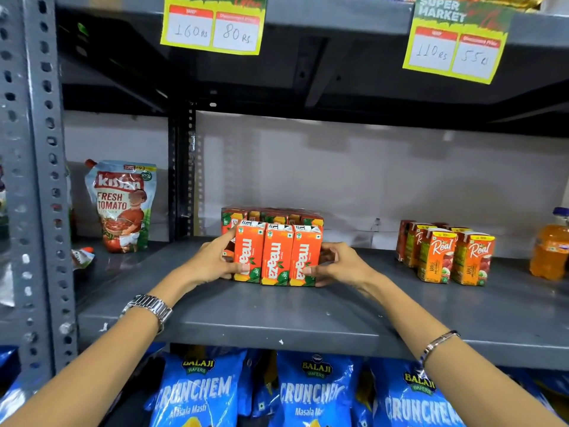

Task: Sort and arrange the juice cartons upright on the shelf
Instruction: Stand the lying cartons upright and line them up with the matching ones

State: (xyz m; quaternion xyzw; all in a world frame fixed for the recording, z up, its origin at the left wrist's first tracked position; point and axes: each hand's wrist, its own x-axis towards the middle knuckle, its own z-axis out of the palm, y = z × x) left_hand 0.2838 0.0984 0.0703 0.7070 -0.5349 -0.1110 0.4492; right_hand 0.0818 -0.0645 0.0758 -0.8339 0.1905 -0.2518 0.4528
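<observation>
Grip: both hands clamp one row of three mango cartons [278, 255] between them; my left hand [212, 262] presses the left end carton, my right hand [340, 264] presses the right end, fingers curled on the side faces.
Where: I see the row upright, bases on the shelf [308, 312], about midway along it and closer to its back edge than its front lip, touching the block of cartons behind [271, 216].
Other cartons: the apple cartons [446, 252] stand upright in their own cluster, well apart toward the right end of the shelf.
Risk: I judge the middle carton is held only by squeeze from its neighbours; if pressure eases or the ends splay, it could tip or slip out of line.
Risk two: pushing the row back unevenly could skew it against the block behind.
Materials: the cartons look like smooth printed card, flat-faced and square-edged with folded tops; probably slick, and likely to dent under hard pressure.
Shelf surface: grey painted metal, smooth, lightly scuffed, so I expect cartons to slide readily.
</observation>
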